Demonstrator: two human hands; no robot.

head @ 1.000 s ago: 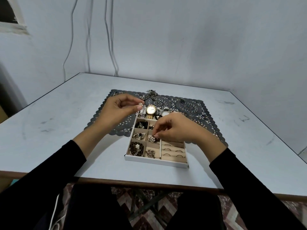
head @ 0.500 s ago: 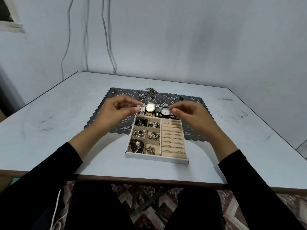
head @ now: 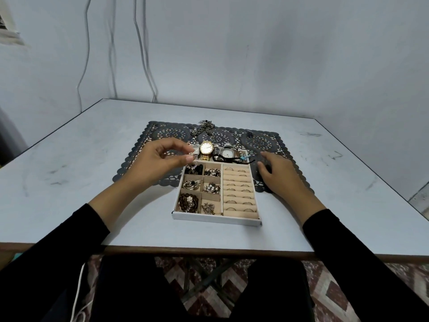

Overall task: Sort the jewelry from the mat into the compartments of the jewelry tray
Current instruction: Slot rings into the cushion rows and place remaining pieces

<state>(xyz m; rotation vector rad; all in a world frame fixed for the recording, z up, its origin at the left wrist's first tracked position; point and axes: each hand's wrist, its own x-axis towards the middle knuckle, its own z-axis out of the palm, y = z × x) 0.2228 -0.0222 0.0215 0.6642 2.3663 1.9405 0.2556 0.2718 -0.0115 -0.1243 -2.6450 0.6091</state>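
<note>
A white jewelry tray point(head: 216, 218) with beige compartments sits on the near edge of a dark lace mat point(head: 171, 133). Its left cells hold earrings and beaded pieces, its right column holds rings, and its far row holds a gold watch point(head: 206, 148) and a silver watch point(head: 226, 153). My left hand point(head: 157, 162) pinches a small pearl earring point(head: 190, 156) above the tray's far-left corner. My right hand point(head: 277, 173) rests on the mat just right of the tray, fingers relaxed and holding nothing. A chain necklace point(head: 204, 129) and a small dark piece point(head: 250, 134) lie on the mat's far side.
The pale table point(head: 69, 163) ends at a brown front edge near my lap. Walls stand close behind and to the right. Cables point(head: 144, 54) hang down the back wall. A patterned floor shows under the table.
My right hand has left the tray's middle cells, passed over the far row and come down on the mat to the right. My left hand keeps pinching the earring in nearly the same spot.
</note>
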